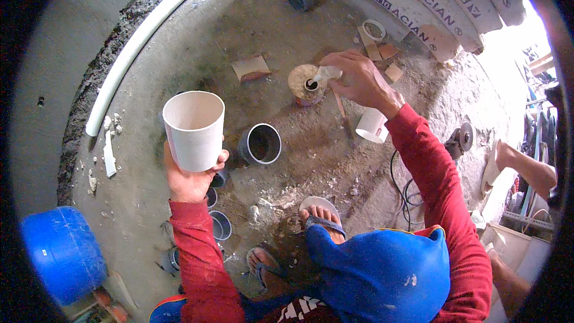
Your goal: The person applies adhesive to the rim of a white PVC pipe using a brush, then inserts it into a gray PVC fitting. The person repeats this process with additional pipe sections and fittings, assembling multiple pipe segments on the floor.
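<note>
So, a short white pipe section (194,134) stands upright in my left hand (190,184), left of the middle of the frame, its wide mouth facing up and my fingers wrapped around its lower part. My right hand (363,79), above and right of centre, pinches a crumpled whitish piece (328,74) between its fingers, right at the dark hole in the top of a round tan-topped can (296,85); I cannot tell whether its tip goes inside. Below the can, toward the middle, sits a dark pipe fitting (244,146) with a pale rim, and just under my right wrist lies another white pipe piece (372,124). Tan scraps (252,68) lie near the upper centre. Farther out, an angle grinder (461,139) rests at the right, a blue barrel (63,257) fills the lower left, and a long white pipe (128,51) curves across the upper left.
</note>
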`<state>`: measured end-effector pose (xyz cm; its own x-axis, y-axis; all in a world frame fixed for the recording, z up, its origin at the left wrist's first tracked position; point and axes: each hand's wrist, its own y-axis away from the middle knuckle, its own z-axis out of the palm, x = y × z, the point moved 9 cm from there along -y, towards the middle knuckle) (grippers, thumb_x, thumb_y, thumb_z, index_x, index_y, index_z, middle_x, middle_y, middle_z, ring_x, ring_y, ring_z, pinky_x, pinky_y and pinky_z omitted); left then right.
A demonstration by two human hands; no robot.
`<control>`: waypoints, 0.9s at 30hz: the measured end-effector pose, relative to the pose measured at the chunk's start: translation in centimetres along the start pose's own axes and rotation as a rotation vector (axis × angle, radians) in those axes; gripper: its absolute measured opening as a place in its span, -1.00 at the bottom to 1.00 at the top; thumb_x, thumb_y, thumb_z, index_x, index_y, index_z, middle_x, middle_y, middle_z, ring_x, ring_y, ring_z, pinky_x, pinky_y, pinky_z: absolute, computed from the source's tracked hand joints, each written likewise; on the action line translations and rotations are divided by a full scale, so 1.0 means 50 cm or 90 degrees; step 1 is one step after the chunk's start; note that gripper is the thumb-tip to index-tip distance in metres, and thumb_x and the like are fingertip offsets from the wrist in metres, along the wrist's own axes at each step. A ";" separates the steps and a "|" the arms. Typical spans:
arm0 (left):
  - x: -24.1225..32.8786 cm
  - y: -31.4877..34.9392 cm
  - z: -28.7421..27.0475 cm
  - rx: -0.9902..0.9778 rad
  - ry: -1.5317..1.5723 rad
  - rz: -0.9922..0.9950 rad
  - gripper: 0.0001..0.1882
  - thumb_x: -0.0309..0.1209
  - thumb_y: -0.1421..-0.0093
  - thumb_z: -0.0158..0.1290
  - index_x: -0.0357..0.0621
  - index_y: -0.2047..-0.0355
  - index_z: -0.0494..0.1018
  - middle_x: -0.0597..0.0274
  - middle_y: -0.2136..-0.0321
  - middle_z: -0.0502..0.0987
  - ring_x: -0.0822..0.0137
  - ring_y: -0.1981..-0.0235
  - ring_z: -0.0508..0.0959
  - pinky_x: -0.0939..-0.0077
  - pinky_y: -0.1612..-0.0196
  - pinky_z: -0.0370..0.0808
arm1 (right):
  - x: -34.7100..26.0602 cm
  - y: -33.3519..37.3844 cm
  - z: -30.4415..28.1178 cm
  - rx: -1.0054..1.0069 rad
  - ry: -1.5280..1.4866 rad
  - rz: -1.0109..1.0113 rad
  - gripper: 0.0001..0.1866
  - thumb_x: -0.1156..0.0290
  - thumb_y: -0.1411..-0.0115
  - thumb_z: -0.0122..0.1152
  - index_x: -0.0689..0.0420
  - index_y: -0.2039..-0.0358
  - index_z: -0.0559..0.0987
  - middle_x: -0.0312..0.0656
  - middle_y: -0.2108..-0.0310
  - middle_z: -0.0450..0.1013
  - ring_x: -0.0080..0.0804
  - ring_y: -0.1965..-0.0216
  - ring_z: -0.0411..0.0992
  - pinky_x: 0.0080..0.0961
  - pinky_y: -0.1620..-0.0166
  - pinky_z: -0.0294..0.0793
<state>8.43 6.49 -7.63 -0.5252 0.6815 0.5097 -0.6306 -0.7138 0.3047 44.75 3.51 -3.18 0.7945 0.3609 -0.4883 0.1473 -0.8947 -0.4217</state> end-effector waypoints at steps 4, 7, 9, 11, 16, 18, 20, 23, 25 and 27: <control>0.006 0.010 -0.031 0.046 -0.012 0.027 -0.12 0.22 -0.24 0.01 -0.13 -0.37 0.18 -0.30 -0.11 0.38 -0.12 0.24 0.44 0.24 0.38 0.43 | 0.005 -0.020 0.084 -0.093 0.052 -0.041 -0.58 0.45 -0.05 0.37 0.09 0.02 0.62 -0.10 0.03 0.57 -0.05 -0.02 0.50 -0.19 -0.11 0.50; 0.004 0.011 -0.036 0.041 -0.017 0.026 -0.13 0.24 -0.25 -0.02 -0.14 -0.36 0.20 -0.28 -0.09 0.40 -0.11 0.26 0.44 0.24 0.38 0.43 | 0.019 -0.027 0.159 -0.174 0.094 -0.045 -0.54 0.39 -0.04 0.38 0.07 -0.02 0.62 -0.07 0.01 0.57 0.01 -0.03 0.50 -0.14 -0.16 0.46; 0.001 0.011 -0.037 0.033 -0.019 0.020 -0.13 0.24 -0.25 -0.03 -0.14 -0.35 0.22 -0.26 -0.08 0.42 -0.11 0.26 0.44 0.24 0.39 0.43 | 0.032 -0.027 0.189 -0.196 0.113 -0.030 -0.55 0.38 -0.04 0.39 0.08 -0.01 0.62 -0.07 0.01 0.57 0.02 -0.03 0.50 -0.13 -0.17 0.45; 0.000 0.017 -0.041 0.042 -0.022 0.016 -0.13 0.24 -0.25 -0.03 -0.15 -0.34 0.23 -0.24 -0.06 0.43 -0.10 0.26 0.44 0.25 0.39 0.42 | 0.046 -0.024 0.212 -0.216 0.127 0.021 -0.60 0.42 -0.04 0.37 0.11 0.04 0.62 -0.10 0.01 0.57 -0.04 -0.03 0.48 -0.15 -0.14 0.46; -0.004 0.010 -0.047 0.065 0.002 0.022 -0.15 0.26 -0.26 -0.07 -0.16 -0.32 0.25 -0.21 -0.06 0.44 -0.08 0.26 0.45 0.25 0.39 0.39 | 0.047 0.002 0.184 -0.168 0.058 0.013 -0.59 0.42 -0.04 0.38 0.11 0.04 0.63 -0.13 0.00 0.58 -0.05 -0.04 0.50 -0.12 -0.17 0.44; -0.011 0.006 -0.044 0.082 0.017 0.020 -0.21 0.25 -0.30 -0.14 -0.15 -0.27 0.31 -0.14 0.00 0.49 -0.07 0.29 0.48 0.25 0.41 0.39 | 0.047 0.006 0.184 -0.169 0.061 0.018 -0.58 0.43 -0.03 0.37 0.10 0.03 0.63 -0.13 -0.01 0.58 -0.05 -0.05 0.51 -0.13 -0.18 0.43; -0.025 0.003 -0.045 0.121 0.019 0.017 -0.28 0.22 -0.37 -0.25 -0.13 -0.16 0.41 0.00 0.13 0.58 -0.06 0.36 0.54 0.24 0.46 0.40 | 0.044 -0.004 0.189 -0.174 0.070 0.019 -0.58 0.45 -0.04 0.35 0.10 0.02 0.63 -0.11 -0.02 0.57 -0.05 -0.05 0.51 -0.15 -0.20 0.41; -0.037 -0.003 -0.021 0.083 -0.004 0.023 -0.28 0.23 -0.37 -0.25 -0.14 -0.16 0.41 -0.02 0.15 0.61 -0.07 0.38 0.58 0.21 0.44 0.44 | 0.024 -0.026 0.207 -0.210 0.186 -0.026 -0.66 0.44 -0.16 0.20 0.12 0.02 0.63 -0.05 0.06 0.59 -0.08 -0.05 0.53 -0.11 -0.12 0.52; -0.039 -0.008 -0.018 0.083 -0.028 0.028 -0.26 0.25 -0.37 -0.24 -0.14 -0.16 0.42 -0.03 0.16 0.63 -0.09 0.40 0.61 0.20 0.44 0.48 | 0.044 -0.029 0.237 -0.334 0.254 0.045 -0.67 0.48 -0.14 0.18 0.10 0.05 0.63 -0.12 0.03 0.57 -0.04 0.00 0.52 -0.09 -0.22 0.42; -0.045 -0.004 -0.023 0.106 -0.051 0.022 -0.25 0.26 -0.37 -0.24 -0.14 -0.16 0.43 -0.03 0.17 0.63 -0.08 0.40 0.61 0.20 0.45 0.48 | 0.038 -0.019 0.261 -0.379 0.326 0.053 -0.68 0.50 -0.14 0.16 0.08 0.06 0.63 -0.16 0.02 0.57 -0.03 0.03 0.51 -0.07 -0.29 0.35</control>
<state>9.10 5.28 -9.76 -0.4926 0.6462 0.5829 -0.5066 -0.7575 0.4117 38.42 8.46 -13.70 0.9679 0.2501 -0.0261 0.2511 -0.9560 0.1518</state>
